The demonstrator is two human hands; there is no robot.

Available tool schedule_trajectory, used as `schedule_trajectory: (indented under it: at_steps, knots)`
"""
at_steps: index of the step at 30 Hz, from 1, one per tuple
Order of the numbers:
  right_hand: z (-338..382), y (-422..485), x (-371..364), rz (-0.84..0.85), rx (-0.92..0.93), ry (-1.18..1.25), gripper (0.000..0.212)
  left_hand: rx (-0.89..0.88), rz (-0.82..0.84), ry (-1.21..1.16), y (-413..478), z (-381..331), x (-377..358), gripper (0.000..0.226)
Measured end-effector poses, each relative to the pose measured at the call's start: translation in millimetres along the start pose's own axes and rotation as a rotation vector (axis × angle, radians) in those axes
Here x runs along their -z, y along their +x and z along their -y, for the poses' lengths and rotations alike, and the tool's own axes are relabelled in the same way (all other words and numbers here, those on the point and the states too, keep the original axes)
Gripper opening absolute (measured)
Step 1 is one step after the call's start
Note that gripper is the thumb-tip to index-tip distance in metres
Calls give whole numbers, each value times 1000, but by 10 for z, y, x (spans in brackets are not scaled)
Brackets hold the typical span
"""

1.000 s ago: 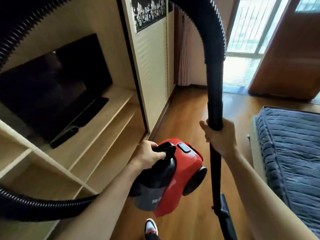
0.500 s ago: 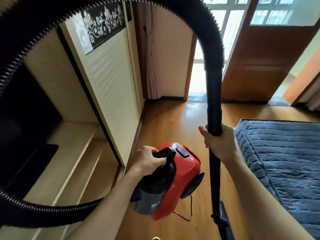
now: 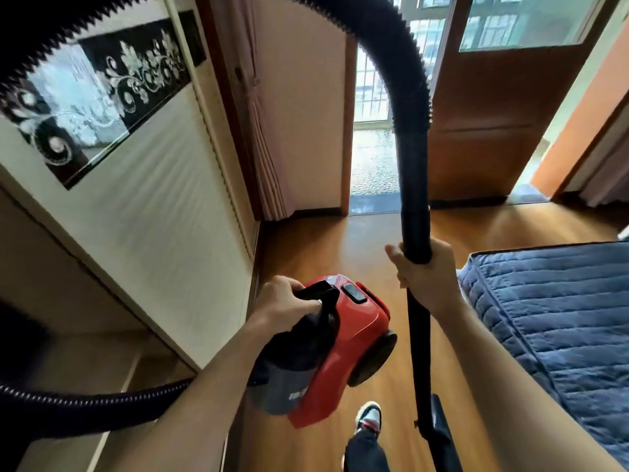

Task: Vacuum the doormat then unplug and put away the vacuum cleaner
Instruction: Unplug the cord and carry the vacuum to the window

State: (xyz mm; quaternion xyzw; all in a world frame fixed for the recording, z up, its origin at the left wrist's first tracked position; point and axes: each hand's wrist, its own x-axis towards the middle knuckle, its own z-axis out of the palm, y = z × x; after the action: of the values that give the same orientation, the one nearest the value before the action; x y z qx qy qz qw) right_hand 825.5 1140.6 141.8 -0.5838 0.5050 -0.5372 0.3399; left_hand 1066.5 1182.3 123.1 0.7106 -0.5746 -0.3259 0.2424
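Here, left hand [image 3: 286, 306] grips the vacuum cleaner [image 3: 343, 352] by its handle [image 3: 316, 290], right hand [image 3: 427, 277] clasps the wand [image 3: 413, 185] (a carrying step, seemingly); next: steer both past the bed [image 3: 561, 318].

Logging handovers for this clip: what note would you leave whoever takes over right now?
Left hand: grip round the carry handle of the red vacuum cleaner, held up off the wooden floor.
Right hand: grip round the black tube, below the hose; floor head hangs near the bed.
Done: cannot tell; no doormat, cord or plug clearly shows.
Left: confirm mat and plug, then put the vacuum cleaner away.
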Motion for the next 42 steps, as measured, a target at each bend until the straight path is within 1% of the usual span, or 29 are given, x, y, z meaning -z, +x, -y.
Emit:
schedule_trajectory:
  at_steps: [7, 11, 15, 17, 22, 27, 29, 33, 38, 42]
  knots:
    - [-610, 1356, -290, -2, -26, 5, 30, 50, 93, 24, 1356, -224, -67, 20]
    - [-876, 2319, -376, 6, -14, -9, 23, 52, 128, 98, 2228, -480, -122, 21]
    - [-1017, 3179, -361, 6, -13, 12, 29, 45, 105, 118, 2998, -708, -85, 17]
    - [-1096, 3547, -367, 22, -19, 21, 29, 40, 82, 98, 3305, -832, -66, 14]
    - [-1293, 4217, -480, 72, -19, 8, 29, 54, 32, 47, 3992, -1055, 3, 12]
    - [-1478, 4800, -634, 79, -26, -14, 26, 76, -32, 42, 4702, -1155, 42, 14]
    - [-1558, 5080, -703, 69, -37, -17, 28, 73, -38, 38, 5022, -1189, 62, 14]
    - [-1748, 5667, -905, 53, -48, -19, 29, 53, -10, 44, 5724, -1210, 69, 13]
    - [-2021, 6522, -1233, 33, -71, -34, 32, 8, 44, 48, 6817, -1177, 58, 21]
    - [-2228, 7240, -1536, 16, -108, -19, 34, -15, 89, 32, 7588, -1202, 116, 23]
